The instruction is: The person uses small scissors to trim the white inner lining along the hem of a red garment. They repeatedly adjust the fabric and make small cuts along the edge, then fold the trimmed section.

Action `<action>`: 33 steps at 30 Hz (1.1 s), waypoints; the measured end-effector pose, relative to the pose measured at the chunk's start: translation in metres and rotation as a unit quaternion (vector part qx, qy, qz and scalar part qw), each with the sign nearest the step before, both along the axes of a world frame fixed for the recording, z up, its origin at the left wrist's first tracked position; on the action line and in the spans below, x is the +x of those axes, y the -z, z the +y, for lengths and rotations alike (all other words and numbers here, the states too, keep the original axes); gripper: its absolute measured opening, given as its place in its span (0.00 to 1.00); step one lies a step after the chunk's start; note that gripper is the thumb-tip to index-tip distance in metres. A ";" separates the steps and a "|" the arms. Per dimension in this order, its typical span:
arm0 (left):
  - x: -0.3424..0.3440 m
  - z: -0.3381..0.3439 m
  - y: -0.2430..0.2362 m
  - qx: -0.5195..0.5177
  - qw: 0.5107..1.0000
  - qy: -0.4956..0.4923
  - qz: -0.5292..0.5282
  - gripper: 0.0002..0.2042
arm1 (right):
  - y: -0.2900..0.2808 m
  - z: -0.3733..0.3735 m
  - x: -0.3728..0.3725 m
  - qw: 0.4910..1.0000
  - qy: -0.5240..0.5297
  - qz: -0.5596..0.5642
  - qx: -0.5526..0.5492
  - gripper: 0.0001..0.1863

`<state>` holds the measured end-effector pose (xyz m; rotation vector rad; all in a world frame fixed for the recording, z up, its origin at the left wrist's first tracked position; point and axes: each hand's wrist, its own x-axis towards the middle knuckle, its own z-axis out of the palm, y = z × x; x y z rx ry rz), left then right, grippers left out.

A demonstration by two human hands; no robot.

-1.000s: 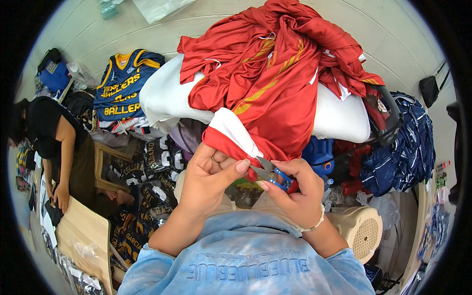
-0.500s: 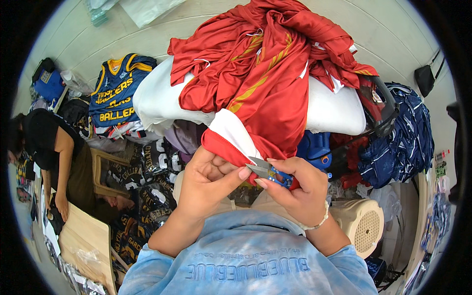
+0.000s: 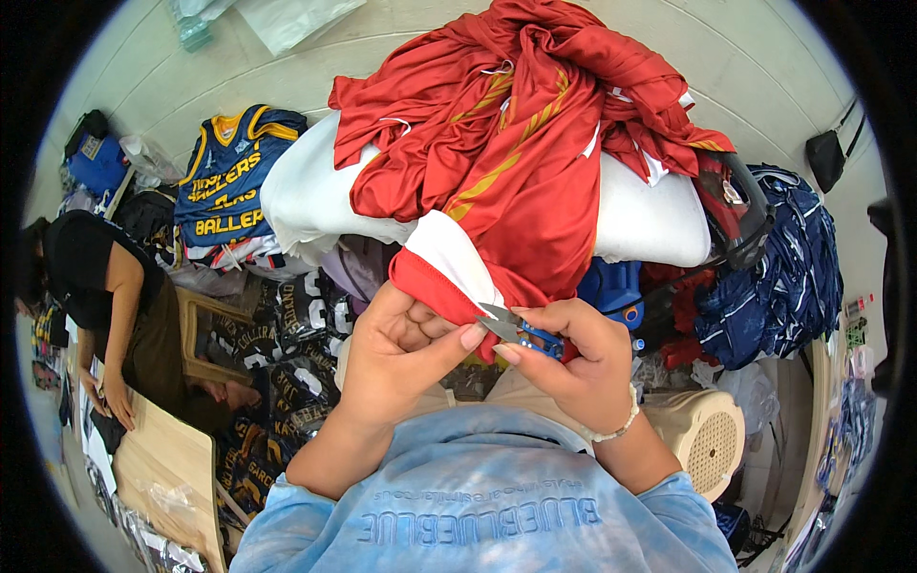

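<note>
Jersey (image 3: 516, 181), red, lay heaped at 12 o'clock; hem pinched in left hand (image 3: 406, 349). Right hand (image 3: 573, 353) clasped blue snips (image 3: 521, 332), blades at hem. Since 1 s ago, pile shifted slightly; hands stayed put, trimming apparently ongoing.

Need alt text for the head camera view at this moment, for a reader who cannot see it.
A person's left hand pinches the red-and-white hem of a red jersey while the right hand holds small blue-handled thread snips at the hem. More jerseys lie piled around, and another person in black works at far left.
</note>
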<state>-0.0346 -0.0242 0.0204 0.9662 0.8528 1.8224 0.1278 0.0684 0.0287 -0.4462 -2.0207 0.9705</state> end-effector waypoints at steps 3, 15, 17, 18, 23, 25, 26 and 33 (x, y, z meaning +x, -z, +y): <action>-0.001 -0.001 0.000 -0.009 1.000 -0.001 0.004 0.21 | 0.001 0.000 -0.001 1.000 0.001 -0.005 -0.003 0.14; -0.003 0.006 0.000 -0.045 0.996 0.002 -0.081 0.23 | 0.012 0.006 0.005 0.959 -0.044 0.095 -0.263 0.17; -0.003 0.006 -0.001 -0.038 0.995 0.012 -0.094 0.24 | 0.016 0.006 0.005 0.977 -0.024 0.070 -0.202 0.17; -0.003 0.005 -0.001 -0.031 0.994 0.020 -0.104 0.24 | 0.016 0.006 0.006 0.988 -0.010 0.049 -0.145 0.17; -0.002 0.005 0.000 -0.038 0.995 0.017 -0.096 0.23 | 0.015 0.006 0.007 0.999 0.014 -0.003 0.030 0.18; -0.001 0.004 0.000 -0.041 0.995 0.018 -0.091 0.23 | 0.013 0.007 0.005 0.998 0.020 0.000 0.068 0.19; 0.000 0.003 0.000 -0.043 0.995 0.017 -0.083 0.22 | 0.012 0.007 0.005 0.997 0.021 -0.006 0.076 0.19; 0.000 0.002 -0.001 -0.033 0.996 0.036 -0.070 0.22 | 0.005 0.012 0.003 0.989 0.018 0.000 0.145 0.19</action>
